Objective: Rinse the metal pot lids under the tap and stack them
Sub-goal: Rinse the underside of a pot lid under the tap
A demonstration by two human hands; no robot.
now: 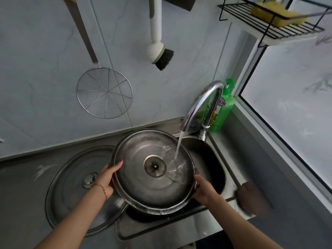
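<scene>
A large metal pot lid [143, 184] is held over the sink with its inner side facing up. My left hand [107, 177] grips its left rim and my right hand [203, 189] grips its right rim. Water runs from the curved tap [203, 103] onto the right half of the lid. A second, wider metal lid [71, 191] with a round knob lies flat on the counter to the left, partly under the held lid.
The steel sink [212, 166] lies below the tap. A green soap bottle [224, 108] stands behind the tap. A wire skimmer [105, 92] and a brush [159, 54] hang on the wall. A dark scrub pad [251, 196] sits at the sink's right edge. A wire shelf [269, 27] holds a yellow sponge.
</scene>
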